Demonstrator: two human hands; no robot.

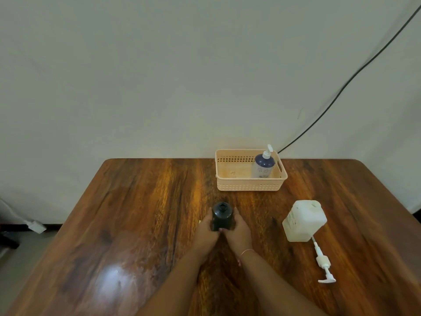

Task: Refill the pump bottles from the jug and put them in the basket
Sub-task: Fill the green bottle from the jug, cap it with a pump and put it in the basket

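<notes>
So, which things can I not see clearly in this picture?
- Head view: fill level of the black plastic bottle; its dark wall hides it, and the left hand and right hand cover its lower part.
- Head view: label print on the white plastic jug; too small and blurred.
- Head view: base of the blue-and-white pump bottle; the front wall of the peach plastic basket hides it.

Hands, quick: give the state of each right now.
Left hand: closed round the uncapped black bottle.
Right hand: closed round the same bottle.
</notes>
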